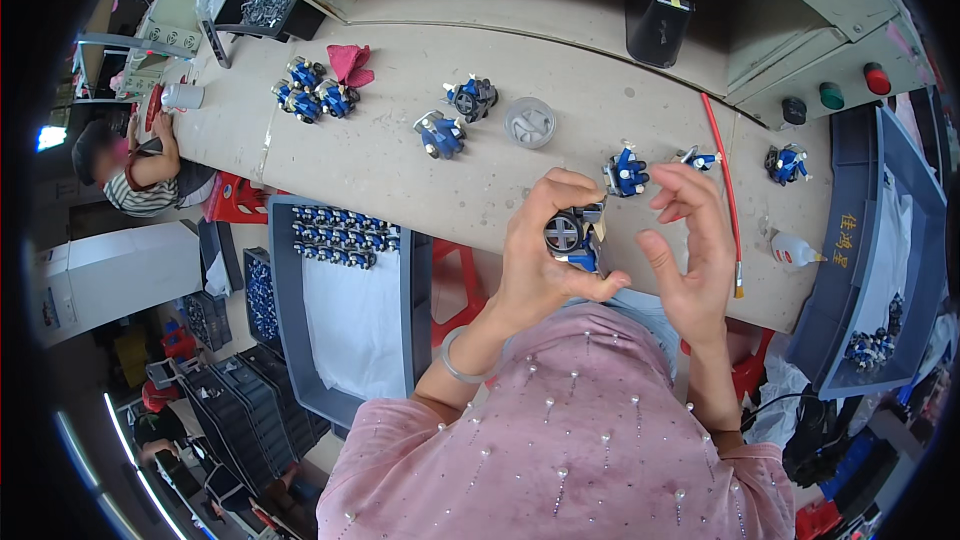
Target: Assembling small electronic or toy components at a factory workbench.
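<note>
**Left hand clamped on a blue wheeled part, right hand spread open beside it**

Head view: Your left hand [540, 260] is raised over the near edge of the workbench [400, 160], fingers and thumb closed around a small blue and grey assembly with a round wheel [572, 236]. Your right hand [688, 250] stands just to the right of it, fingers spread and slightly curled, holding nothing and not touching the part. Both forearms rise from the lower edge, over your pink top.

Just beyond your hands, a similar blue part [627, 174] sits on the bench, with another small one [700, 158] near your right fingertips. A thin red rod [722, 180] runs down the bench just right of your right hand, and a white squeeze bottle [795, 250] lies farther right, next to a grey bin with yellow characters on its wall [838, 270]. A round clear lid [530, 123] and more blue parts [455, 118] lie beyond your left hand.

Below and left of your left hand, a grey tray [283, 300] holds rows of blue parts. The bench edge runs right under your hands; bare surface lies to their left.
</note>
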Demonstrator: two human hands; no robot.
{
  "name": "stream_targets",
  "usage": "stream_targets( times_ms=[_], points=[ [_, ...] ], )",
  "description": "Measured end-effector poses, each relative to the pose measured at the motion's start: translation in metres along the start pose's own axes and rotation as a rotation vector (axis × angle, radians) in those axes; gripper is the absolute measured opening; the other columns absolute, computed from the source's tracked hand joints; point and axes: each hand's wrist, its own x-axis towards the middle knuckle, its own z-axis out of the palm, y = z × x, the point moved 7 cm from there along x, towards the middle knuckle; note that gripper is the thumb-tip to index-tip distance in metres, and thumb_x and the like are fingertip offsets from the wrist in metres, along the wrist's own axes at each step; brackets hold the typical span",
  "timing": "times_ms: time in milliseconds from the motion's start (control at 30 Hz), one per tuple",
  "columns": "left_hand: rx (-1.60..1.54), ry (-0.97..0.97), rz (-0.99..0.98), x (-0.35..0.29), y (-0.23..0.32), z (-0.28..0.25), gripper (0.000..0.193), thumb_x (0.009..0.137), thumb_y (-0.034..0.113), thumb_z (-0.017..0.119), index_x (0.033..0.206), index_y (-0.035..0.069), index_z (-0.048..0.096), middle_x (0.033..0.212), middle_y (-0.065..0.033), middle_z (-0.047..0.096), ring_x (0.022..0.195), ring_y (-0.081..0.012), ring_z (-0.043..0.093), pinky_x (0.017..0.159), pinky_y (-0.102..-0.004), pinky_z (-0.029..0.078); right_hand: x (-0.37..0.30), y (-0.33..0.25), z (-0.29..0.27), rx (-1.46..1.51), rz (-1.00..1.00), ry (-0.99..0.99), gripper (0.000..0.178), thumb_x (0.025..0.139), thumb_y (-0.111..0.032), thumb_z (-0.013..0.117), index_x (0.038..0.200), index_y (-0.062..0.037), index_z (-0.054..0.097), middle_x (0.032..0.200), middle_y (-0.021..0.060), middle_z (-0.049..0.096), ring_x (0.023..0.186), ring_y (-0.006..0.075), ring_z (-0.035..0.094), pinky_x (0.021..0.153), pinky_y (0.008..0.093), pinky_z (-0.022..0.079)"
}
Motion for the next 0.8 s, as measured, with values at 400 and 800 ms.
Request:
stream_targets(
  times_ms=[400, 800],
  points=[
    [-0.116, 0.115, 0.021, -0.003, 0.01, -0.001, 0.071, 0.054, 0.019, 0.089, 0.107, 0.002, 0.045, 0.094, -0.0104, 0.053, 0.084, -0.0159, 0.052, 0.07, -0.029, 0.047, -0.01, 0.001, 0.012, 0.203, -0.03, -0.108, 0.04, 0.074, -0.006, 0.071, 0.112, 0.0002, 0.059, 0.105, 0.0139, 0.059, 0.082, 0.0203, 0.056, 0.073, 0.0288, 0.046],
    [-0.494, 0.271, -0.374, -0.009, -0.003, 0.022, 0.055, 0.076, 0.011, 0.077, 0.112, 0.004, 0.035, 0.095, -0.005, 0.05, 0.078, -0.0074, 0.052, 0.068, -0.0203, 0.046, -0.014, -0.005, 0.01, -0.012, -0.177, 0.058, 0.03, 0.063, 0.005, 0.074, 0.093, 0.0036, 0.069, 0.091, 0.014, 0.065, 0.081, 0.0216, 0.064, 0.069, 0.0292, 0.051]
  ],
)
